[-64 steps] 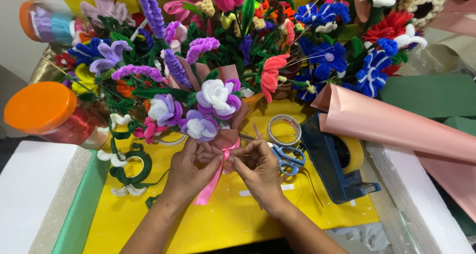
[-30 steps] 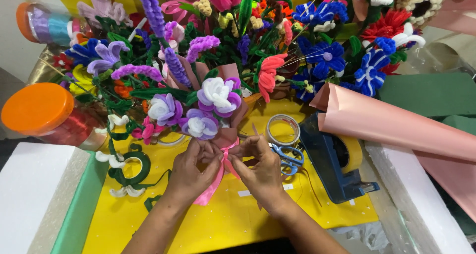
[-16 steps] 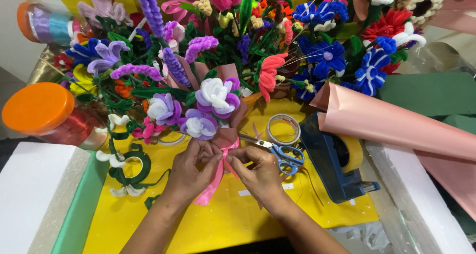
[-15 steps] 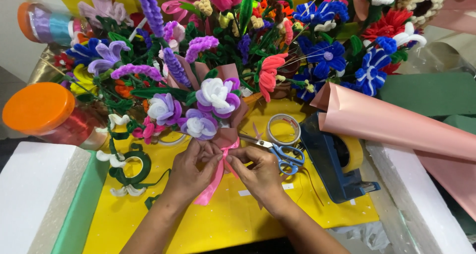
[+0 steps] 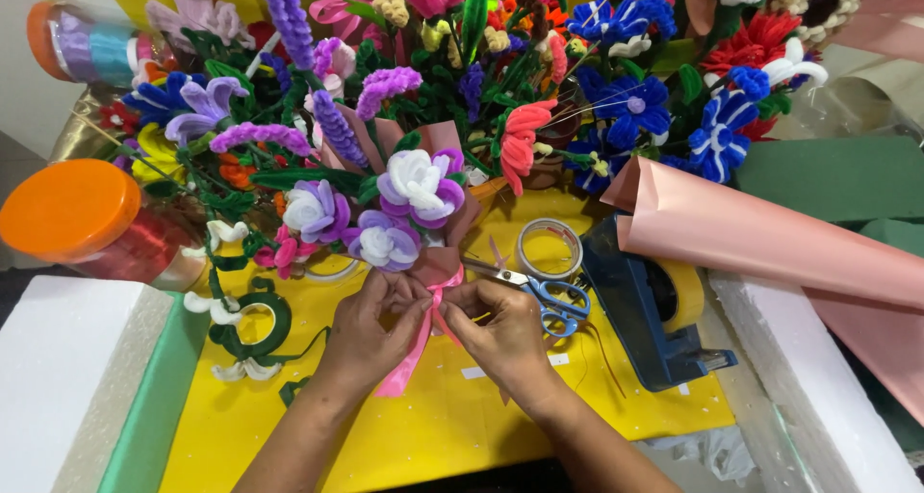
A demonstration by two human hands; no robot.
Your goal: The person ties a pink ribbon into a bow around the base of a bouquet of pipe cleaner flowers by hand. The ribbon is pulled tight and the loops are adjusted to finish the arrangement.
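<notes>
Together, both hands (image 5: 438, 324) pinch the pink ribbon (image 5: 416, 344) under the small bouquet (image 5: 390, 214)

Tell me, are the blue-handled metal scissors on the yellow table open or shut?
Shut, it seems: the blue-handled metal scissors lie flat with blades together in one narrow point; the right hand covers part of the handles.

Over on the left, an orange-lidded jar (image 5: 72, 212) lying on its side, white foam block (image 5: 67, 377) near it. Far side packed with pipe-cleaner flowers (image 5: 616, 89) in blue, red, purple. Right of centre, blue-handled scissors (image 5: 549, 298) beside a clear tape roll (image 5: 550, 249), then a dark blue tape dispenser (image 5: 650, 310). Rolled pink wrapping paper (image 5: 770, 238) slanting across the right.
</notes>
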